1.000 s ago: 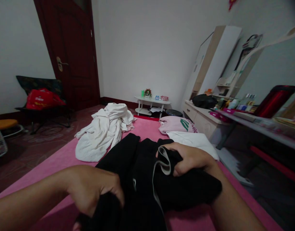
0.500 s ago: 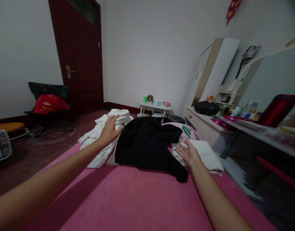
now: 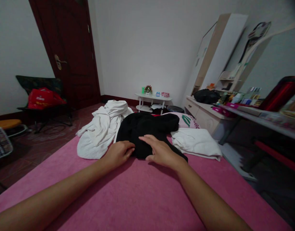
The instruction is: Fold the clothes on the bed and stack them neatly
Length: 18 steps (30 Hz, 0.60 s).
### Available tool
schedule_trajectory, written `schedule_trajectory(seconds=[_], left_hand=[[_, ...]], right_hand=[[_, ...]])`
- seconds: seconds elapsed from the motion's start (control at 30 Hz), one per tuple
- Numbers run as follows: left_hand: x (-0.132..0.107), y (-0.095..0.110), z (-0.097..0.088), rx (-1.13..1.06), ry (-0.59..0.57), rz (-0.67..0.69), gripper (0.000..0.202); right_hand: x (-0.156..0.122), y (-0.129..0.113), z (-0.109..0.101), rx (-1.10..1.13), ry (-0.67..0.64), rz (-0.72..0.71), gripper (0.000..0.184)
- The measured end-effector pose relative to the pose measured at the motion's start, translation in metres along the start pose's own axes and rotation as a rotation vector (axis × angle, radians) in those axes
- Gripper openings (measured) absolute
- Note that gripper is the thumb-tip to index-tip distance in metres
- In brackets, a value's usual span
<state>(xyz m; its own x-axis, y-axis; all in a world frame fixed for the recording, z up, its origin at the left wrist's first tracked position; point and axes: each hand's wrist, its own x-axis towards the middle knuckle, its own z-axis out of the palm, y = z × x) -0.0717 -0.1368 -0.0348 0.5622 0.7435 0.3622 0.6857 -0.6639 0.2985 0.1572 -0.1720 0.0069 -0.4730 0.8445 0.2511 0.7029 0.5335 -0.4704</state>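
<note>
While the left hand and right hand lie on its near edge, fingers open and gripping nothing, the black garment at frame centre on the pink bed, between a white heap and a folded white cloth, looks soft, light and limp, best pinched along that edge.

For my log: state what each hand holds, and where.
Right hand lies flat on black garment's near edge, gripping nothing; left hand touches it there, grip unclear.

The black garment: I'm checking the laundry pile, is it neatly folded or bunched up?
Bunched up: the black garment lies in a rumpled heap, left hand and right hand touching its near edge.
</note>
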Motion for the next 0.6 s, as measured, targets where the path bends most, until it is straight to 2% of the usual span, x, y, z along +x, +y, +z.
schedule_trajectory(seconds=[0.07, 0.17, 0.23, 0.3, 0.4, 0.43, 0.47, 0.5, 0.6], left_hand=[[0.004, 0.0, 0.003, -0.056, 0.087, -0.025, 0.034], [0.016, 0.002, 0.007, -0.05, 0.152, 0.029, 0.055], [0.025, 0.005, 0.008, -0.02, 0.083, 0.113, 0.063], [0.033, 0.009, 0.009, 0.008, -0.059, 0.178, 0.062], [0.039, 0.012, 0.008, 0.064, -0.2, 0.203, 0.046], [0.039, 0.011, 0.006, 0.067, -0.209, 0.207, 0.04], [0.039, 0.009, 0.004, 0.057, -0.201, 0.21, 0.035], [0.039, 0.007, 0.002, 0.032, -0.187, 0.214, 0.031], [0.037, -0.002, -0.004, -0.079, -0.112, 0.187, 0.026]], right_hand=[[0.001, -0.004, 0.012, -0.195, -0.042, 0.018, 0.065], [0.005, -0.001, 0.023, -0.313, -0.088, 0.056, 0.046], [0.006, 0.001, 0.022, -0.321, -0.075, 0.029, 0.039], [0.006, 0.004, 0.014, -0.264, -0.075, 0.006, 0.03], [0.002, 0.01, -0.018, 0.034, -0.089, 0.085, 0.023], [-0.001, 0.014, -0.033, 0.173, -0.038, 0.147, 0.022], [-0.004, 0.02, -0.048, 0.315, 0.069, 0.219, 0.022], [-0.007, 0.027, -0.062, 0.447, 0.236, 0.292, 0.024], [-0.015, 0.054, -0.092, 0.677, 0.891, 0.439, 0.04]])
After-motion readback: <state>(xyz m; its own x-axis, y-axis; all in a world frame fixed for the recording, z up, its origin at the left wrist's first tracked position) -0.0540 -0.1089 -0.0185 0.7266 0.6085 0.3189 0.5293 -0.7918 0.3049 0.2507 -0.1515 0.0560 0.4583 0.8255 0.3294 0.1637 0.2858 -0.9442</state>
